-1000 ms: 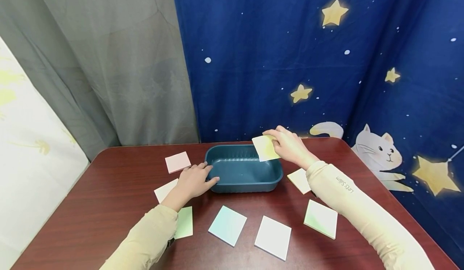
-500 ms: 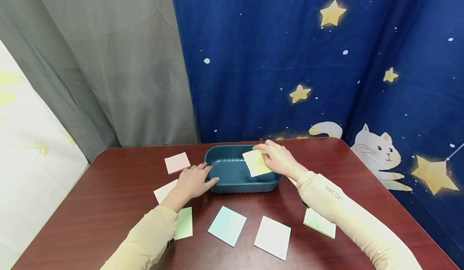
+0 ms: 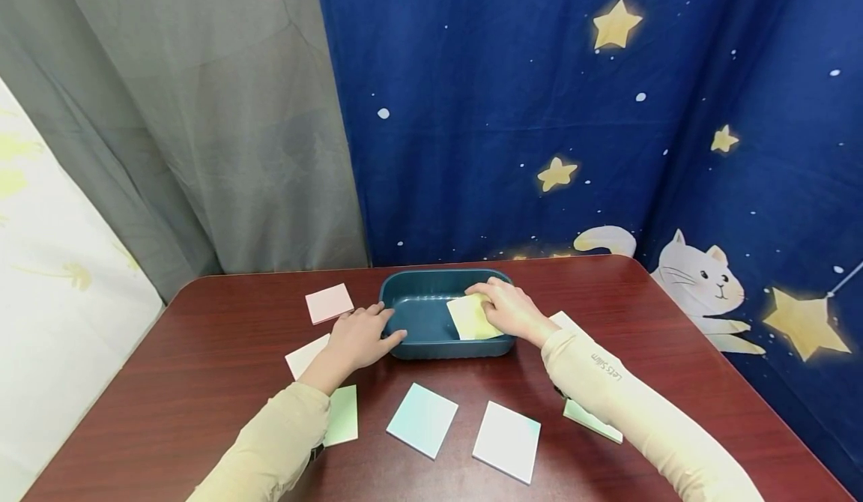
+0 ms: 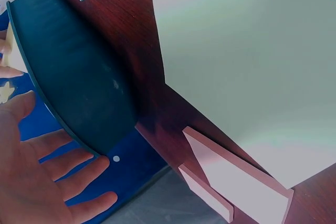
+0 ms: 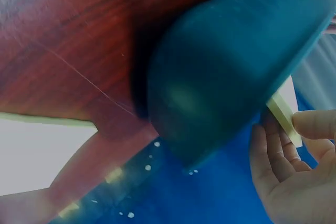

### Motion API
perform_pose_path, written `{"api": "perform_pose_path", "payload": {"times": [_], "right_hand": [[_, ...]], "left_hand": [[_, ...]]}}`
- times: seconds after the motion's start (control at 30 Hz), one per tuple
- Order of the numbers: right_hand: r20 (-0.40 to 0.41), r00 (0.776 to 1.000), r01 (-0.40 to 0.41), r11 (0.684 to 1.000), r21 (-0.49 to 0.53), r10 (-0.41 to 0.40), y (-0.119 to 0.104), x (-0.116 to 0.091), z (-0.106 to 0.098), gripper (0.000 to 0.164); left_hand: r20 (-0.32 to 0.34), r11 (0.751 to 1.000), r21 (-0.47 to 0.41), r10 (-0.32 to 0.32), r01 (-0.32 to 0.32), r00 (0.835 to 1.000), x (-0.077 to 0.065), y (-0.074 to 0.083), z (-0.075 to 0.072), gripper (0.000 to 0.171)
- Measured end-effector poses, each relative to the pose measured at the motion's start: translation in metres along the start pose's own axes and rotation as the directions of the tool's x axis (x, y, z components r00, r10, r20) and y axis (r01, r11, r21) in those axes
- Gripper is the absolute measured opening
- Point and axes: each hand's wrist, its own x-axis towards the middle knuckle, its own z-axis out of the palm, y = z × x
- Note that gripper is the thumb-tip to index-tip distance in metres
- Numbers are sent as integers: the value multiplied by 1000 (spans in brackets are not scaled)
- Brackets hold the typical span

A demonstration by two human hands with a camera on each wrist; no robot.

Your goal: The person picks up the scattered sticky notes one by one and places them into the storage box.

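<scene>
A yellow sticky note pad (image 3: pixel 468 318) is pinched between the thumb and fingers of my right hand (image 3: pixel 510 309), tilted inside the right part of a dark teal rectangular bin (image 3: pixel 452 350). In the right wrist view the pad's thick yellow edge (image 5: pixel 283 115) shows by the bin's rim, with the thumb on one side and fingers on the other. My left hand (image 3: pixel 360 337) rests on the bin's left end, and its fingers (image 4: pixel 84 179) look spread and fairly straight along the rim in the left wrist view.
Around the bin on the red-brown table (image 3: pixel 222 352) lie more note pads: pink (image 3: pixel 329 303), white (image 3: pixel 307 356), green (image 3: pixel 343 413), pale blue (image 3: pixel 422 419), whitish (image 3: pixel 507 442). My right sleeve partly covers a green-edged pad (image 3: pixel 592 421) and a pale pad (image 3: pixel 568 323). Curtains hang behind.
My right hand has moved left and down, bringing the yellow sticky note pad from above the bin's back right corner down into it. The left hand has stayed on the bin's left end.
</scene>
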Motion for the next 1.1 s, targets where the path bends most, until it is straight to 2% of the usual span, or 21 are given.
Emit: {"api": "perform_pose_path", "payload": {"times": [0.3, 0.43, 0.6, 0.8, 0.9, 1.1], "right_hand": [[32, 999, -37, 999, 25, 36, 6, 0, 8, 33], [52, 997, -61, 998, 0, 61, 9, 1, 9, 33], [56, 996, -56, 988, -141, 64, 10, 3, 10, 32], [81, 995, -22, 936, -351, 54, 11, 2, 12, 27], [114, 990, -29, 916, -401, 81, 11, 2, 15, 27], [124, 987, -39, 902, -429, 101, 15, 2, 19, 27]], "left_hand": [[2, 1000, 8, 7, -7, 1000, 1, 0, -1, 56], [0, 1000, 6, 6, -6, 1000, 1, 0, -1, 56], [-3, 1000, 2, 5, -5, 1000, 0, 1, -2, 56], [-1, 1000, 5, 6, -6, 1000, 0, 1, -2, 57], [0, 1000, 4, 8, -8, 1000, 0, 1, -2, 57], [-2, 1000, 2, 9, -9, 1000, 0, 1, -2, 57]]}}
